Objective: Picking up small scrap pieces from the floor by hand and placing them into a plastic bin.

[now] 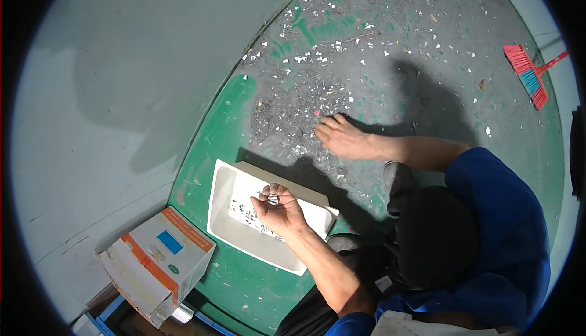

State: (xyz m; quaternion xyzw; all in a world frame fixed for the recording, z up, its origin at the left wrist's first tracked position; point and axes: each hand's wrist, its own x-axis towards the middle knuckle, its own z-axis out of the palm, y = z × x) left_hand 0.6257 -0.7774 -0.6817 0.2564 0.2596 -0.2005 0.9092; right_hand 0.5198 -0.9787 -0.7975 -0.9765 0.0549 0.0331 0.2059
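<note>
My left hand (279,212) is palm up with its fingers curled around a few small silvery metal pieces (273,199). It is above a cream-coloured plastic bin (221,211), whose white bottom is scattered with many small dark and metallic bits (244,214). My right hand (345,139) reaches down to the floor at the edge of a patch of dark debris (293,113). Its fingers are bent and close together, the tips at the floor. Whatever they may pinch is hidden. White scraps and a small red bit (317,113) lie near those fingers.
A cardboard box (160,256) with orange bands stands at lower left, beside a blue-edged container (113,306). Grey wall (122,91) borders the green floor (235,290) on the left. A red and blue broom (528,78) rests far right. White scraps litter the far floor.
</note>
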